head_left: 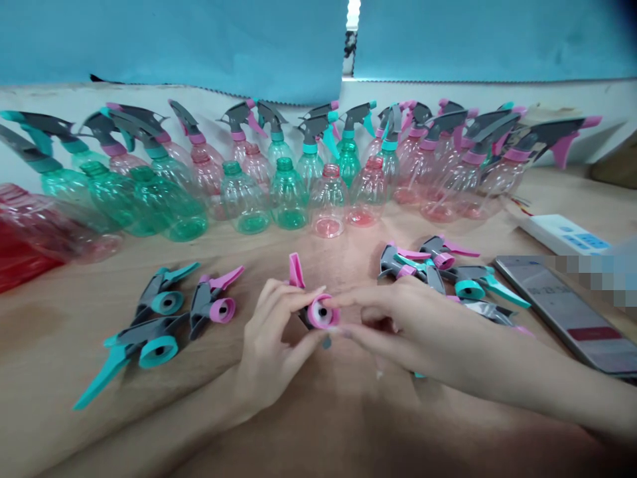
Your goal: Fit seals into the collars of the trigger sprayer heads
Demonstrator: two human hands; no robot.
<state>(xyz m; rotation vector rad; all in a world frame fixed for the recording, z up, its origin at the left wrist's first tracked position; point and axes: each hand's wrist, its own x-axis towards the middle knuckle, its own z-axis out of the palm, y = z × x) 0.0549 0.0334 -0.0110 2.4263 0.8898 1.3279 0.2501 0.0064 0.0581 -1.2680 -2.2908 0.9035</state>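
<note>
Between both hands, a grey spray trigger head (324,312) with a pink collar and pink lever points its round opening toward me. My left hand (271,332) grips its body, thumb and fingers closed around it. My right hand (398,322) pinches the pink collar from the right with thumb and forefinger. Left of my hands lie more loose spray heads: a pink-collared one (213,304) and two with teal collars, one of them (158,350) nearer me. A pile of spray heads (440,265) is partly hidden behind my right hand.
Open-necked green bottles (288,196) and pink bottles (329,202) stand in front of a row of bottles fitted with spray heads (347,143). At right lie a phone (567,312) and a white power strip (562,232). A red bag (24,255) sits at far left.
</note>
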